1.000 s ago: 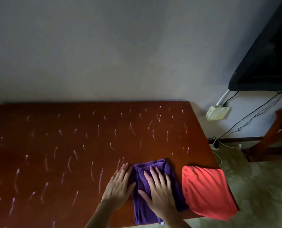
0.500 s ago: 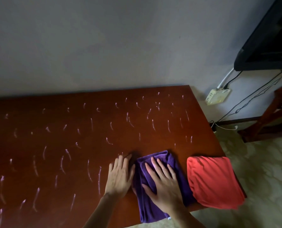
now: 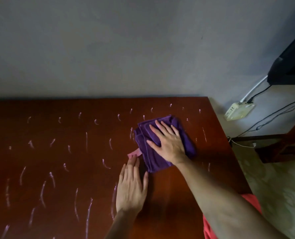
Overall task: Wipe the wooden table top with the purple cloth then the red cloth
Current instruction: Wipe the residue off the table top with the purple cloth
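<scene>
Right hand (image 3: 169, 144) lies palm-down on the folded purple cloth (image 3: 162, 144), fingers spread and released, pressing flat rather than grasping; likely so the whole pad of cloth bears on the wood. Cloth sits on the wooden table top (image 3: 57, 152) toward the far right corner, apart from both the far edge and the right edge. Kept folded several layers thick, which probably gives a firmer wiping pad. Small pinkish tag (image 3: 134, 153) pokes out at the cloth's left side

Left hand (image 3: 132, 188) rests flat on bare wood just beside the cloth's near-left end, fingers straight and together, holding nothing; looks like a brace for the reach across the table. Fingertips near the tag, touching or not cannot tell

Red cloth (image 3: 250, 202) only partly visible at the near right corner, mostly hidden behind the right forearm; parked out of the way, apparently waiting for the second pass

White streak marks (image 3: 86, 140) cover most of the top, left side and near edge especially; patch between cloth and near edge looks clean. Judgement: purple-cloth wipe is in its early part, most of the surface still to do, red cloth not yet used

Wall (image 3: 126, 49) behind far edge, white box with cables (image 3: 239, 110) to the right off the table
</scene>
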